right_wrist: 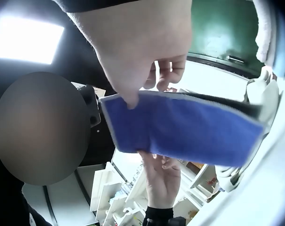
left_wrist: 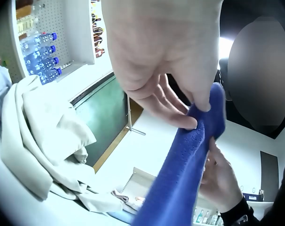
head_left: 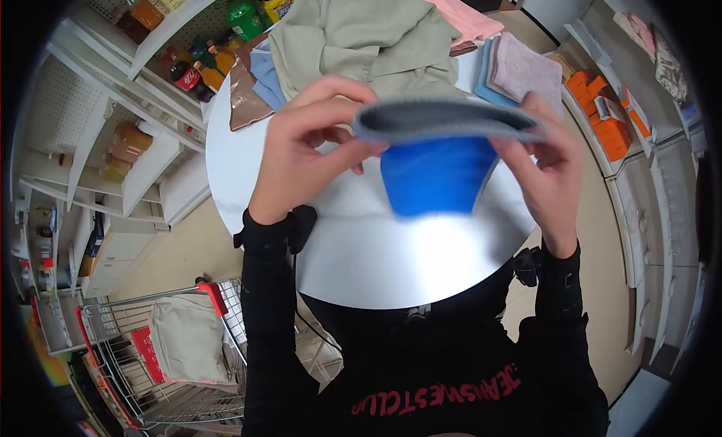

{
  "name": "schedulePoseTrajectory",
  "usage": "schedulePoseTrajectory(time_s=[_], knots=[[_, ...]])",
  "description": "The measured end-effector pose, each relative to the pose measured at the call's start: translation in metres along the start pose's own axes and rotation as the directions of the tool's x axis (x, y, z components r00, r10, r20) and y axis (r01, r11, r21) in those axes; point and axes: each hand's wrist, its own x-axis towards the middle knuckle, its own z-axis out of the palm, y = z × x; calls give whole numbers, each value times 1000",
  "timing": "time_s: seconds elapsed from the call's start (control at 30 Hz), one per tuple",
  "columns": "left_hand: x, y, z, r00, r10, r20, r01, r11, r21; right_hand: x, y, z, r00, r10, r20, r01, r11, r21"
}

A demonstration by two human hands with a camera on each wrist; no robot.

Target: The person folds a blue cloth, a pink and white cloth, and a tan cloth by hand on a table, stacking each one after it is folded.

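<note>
A blue cloth piece with a grey edge (head_left: 436, 177) hangs above the white table, its grey top edge bowed apart into an opening. The left hand (head_left: 312, 147) pinches one end of that edge between thumb and fingers. At the other end the right hand (head_left: 547, 170) pinches it the same way. In the left wrist view the blue cloth (left_wrist: 180, 165) runs down from the left hand's fingertips (left_wrist: 199, 117). The right wrist view shows its flat blue side (right_wrist: 189, 129) under the right hand (right_wrist: 142, 89).
Behind the hands, a grey-green cloth (head_left: 368, 42) lies heaped on the white table (head_left: 338, 264), with a pink cloth (head_left: 462, 16) and folded cloths (head_left: 526, 68) beside it. Shelves with bottles (head_left: 192, 80) stand at left. A shopping cart (head_left: 120, 339) holding cloth is at lower left.
</note>
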Motion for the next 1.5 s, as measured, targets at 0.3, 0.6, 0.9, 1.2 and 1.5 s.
schedulePoseTrajectory(time_s=[0.3, 0.6, 0.9, 1.2, 1.5], knots=[[-1, 16, -20, 696, -164, 699, 233, 973, -3, -46, 8, -10, 911, -285, 298, 324, 942, -90], [-3, 4, -5, 356, -419, 835, 469, 853, 228, -74, 37, 5, 921, -63, 384, 53, 998, 37], [-14, -14, 0, 620, -197, 759, 9, 970, 244, -70, 47, 3, 806, -67, 588, -47, 983, 176], [-9, -14, 14, 673, -151, 724, -13, 976, 216, -76, 49, -9, 892, 175, 417, -191, 982, -4], [-25, -3, 83, 735, -94, 671, -193, 920, 341, -75, 68, 4, 964, 261, 43, -234, 919, -318]])
